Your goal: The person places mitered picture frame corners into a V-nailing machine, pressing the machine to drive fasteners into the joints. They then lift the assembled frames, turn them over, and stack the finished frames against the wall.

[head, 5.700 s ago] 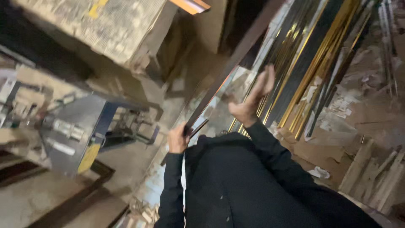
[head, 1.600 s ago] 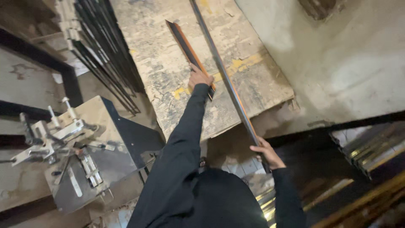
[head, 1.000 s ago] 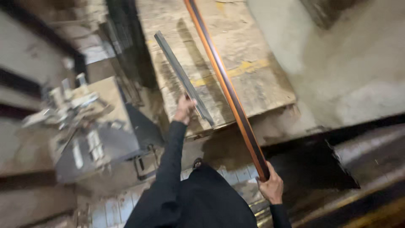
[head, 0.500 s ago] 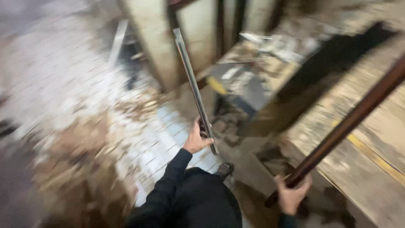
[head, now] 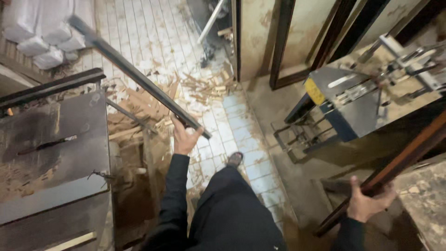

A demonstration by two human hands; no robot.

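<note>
The left hand is closed around the near end of a grey strip angled over the tiled floor. The right hand clasps a brown strip low down. Both 2 look long, stiff and light, likely to swing when held near an end. The brown strip's far end is cut off.

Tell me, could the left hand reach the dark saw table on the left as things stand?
Probably not freely: the left hand is closed around a long dark strip, though the saw table lies close beside it with nothing between.
</note>
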